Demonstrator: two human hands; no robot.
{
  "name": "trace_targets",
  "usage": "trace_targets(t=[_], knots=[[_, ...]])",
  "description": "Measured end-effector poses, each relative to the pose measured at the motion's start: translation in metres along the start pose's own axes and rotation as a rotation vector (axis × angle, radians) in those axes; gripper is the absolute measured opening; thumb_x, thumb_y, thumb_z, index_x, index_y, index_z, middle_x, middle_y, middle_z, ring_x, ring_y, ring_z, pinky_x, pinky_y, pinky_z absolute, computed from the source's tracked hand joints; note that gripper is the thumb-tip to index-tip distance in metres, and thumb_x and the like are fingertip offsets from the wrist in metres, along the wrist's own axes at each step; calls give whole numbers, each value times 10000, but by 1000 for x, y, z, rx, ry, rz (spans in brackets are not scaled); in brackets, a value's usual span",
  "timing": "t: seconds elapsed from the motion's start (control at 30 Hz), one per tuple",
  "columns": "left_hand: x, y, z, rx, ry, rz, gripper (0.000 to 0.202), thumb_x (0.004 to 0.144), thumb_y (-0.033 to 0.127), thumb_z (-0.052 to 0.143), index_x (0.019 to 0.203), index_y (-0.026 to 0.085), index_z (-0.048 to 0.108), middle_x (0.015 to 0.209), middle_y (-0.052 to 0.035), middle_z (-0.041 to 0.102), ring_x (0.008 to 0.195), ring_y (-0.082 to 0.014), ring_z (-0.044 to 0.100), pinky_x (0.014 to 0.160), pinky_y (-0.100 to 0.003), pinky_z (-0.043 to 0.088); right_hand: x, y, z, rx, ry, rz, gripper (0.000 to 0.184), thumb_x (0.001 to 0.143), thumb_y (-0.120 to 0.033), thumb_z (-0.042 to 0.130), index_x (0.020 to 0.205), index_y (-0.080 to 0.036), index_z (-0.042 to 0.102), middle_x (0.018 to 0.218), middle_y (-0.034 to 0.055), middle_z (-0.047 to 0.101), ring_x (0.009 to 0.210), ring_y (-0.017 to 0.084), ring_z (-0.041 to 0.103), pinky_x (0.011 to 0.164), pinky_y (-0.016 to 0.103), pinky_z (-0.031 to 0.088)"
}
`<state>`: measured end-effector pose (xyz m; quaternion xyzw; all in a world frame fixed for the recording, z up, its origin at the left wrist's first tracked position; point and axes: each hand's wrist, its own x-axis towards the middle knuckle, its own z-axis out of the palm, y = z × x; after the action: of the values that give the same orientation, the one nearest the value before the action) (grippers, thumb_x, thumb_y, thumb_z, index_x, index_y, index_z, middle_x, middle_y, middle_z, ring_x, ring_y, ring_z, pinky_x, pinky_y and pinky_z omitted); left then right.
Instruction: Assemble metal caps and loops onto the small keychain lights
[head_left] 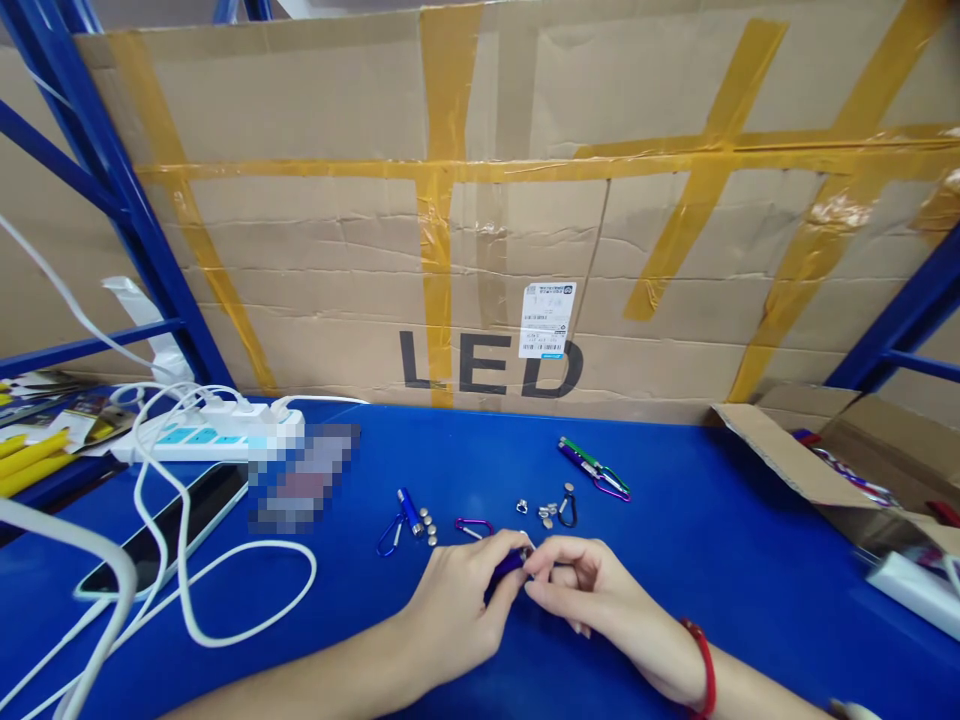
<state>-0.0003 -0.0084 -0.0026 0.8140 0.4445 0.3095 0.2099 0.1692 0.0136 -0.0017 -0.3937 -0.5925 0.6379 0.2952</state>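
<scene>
My left hand is closed around a small purple keychain flashlight low over the blue table. My right hand meets it from the right, fingers pinched at the flashlight's tip on something too small to name. A red band circles my right wrist. Just beyond the hands lie a blue keychain flashlight with a carabiner, a few button cells, a purple carabiner, small metal parts and a black carabiner. Green and purple flashlights lie further back.
A taped cardboard sheet marked LED walls off the back. A white power strip with cables and a phone sit at the left. An open cardboard box stands at the right. Blue rack posts frame both sides.
</scene>
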Motion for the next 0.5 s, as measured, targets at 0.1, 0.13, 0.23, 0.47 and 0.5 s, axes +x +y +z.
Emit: trace_targets(t=[0.1,0.13,0.23,0.47,0.5], knots=[[0,1,0,0,3,-1,216,847,159,402,1012,247,511,884,27,656,692,-129,614,602,-203,415,0,1,0,-9,-5,-10,329,635,-429,702,768,-140,621,501,-65,444,375,16,323,371,154,268],[0,1,0,0,4,0,216,845,158,402,1010,246,511,883,26,656,692,-130,614,603,-204,415,0,1,0,-12,-7,-12,327,637,-429,701,768,-140,621,495,-66,439,374,17,322,370,155,265],[1,1,0,3,6,-2,213,846,161,404,1007,250,511,883,29,657,699,-132,616,613,-207,416,-1,-1,0,-4,-8,-7,323,634,-426,706,759,-142,616,478,-71,419,378,20,321,377,158,266],[2,1,1,1,6,-17,211,843,156,412,1002,251,512,882,39,653,708,-125,613,624,-203,414,-4,-5,2,-6,5,6,320,635,-423,706,748,-138,615,471,-70,412,385,19,325,386,159,243],[2,1,1,2,3,-19,206,843,161,414,1000,250,514,883,39,654,708,-126,614,625,-205,416,-5,-5,2,-7,3,7,316,640,-423,703,752,-139,619,474,-69,413,389,21,334,392,159,248]])
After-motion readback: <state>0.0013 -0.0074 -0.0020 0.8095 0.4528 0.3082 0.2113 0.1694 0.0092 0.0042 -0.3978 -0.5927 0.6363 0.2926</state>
